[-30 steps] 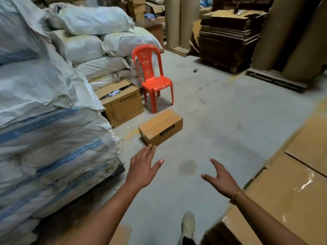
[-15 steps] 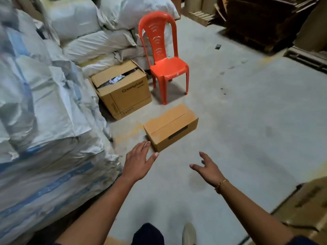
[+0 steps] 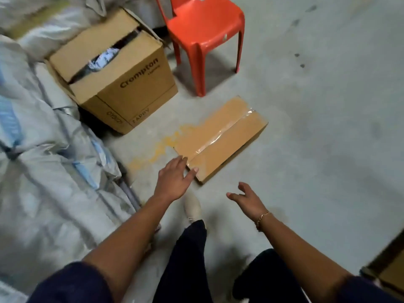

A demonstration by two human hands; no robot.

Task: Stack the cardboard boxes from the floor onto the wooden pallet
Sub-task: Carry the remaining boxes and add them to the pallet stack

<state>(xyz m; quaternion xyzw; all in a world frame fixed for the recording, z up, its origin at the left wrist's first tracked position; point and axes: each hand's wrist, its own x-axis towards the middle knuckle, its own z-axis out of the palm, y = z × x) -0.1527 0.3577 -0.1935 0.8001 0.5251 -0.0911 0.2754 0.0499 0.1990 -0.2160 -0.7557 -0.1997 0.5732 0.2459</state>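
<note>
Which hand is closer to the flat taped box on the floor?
Left. The left hand overlaps the near corner of the taped box; the right hand is short of it, apart.

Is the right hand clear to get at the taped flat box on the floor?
Likely yes. The right hand is open just short of the taped flat box, with only bare floor between them. The left hand is at the box's near corner, out of its path.

Open carton [image 3: 122,84]: "Crompton" on side, "TAPPY" near bottom edge; other print unreadable.
</note>
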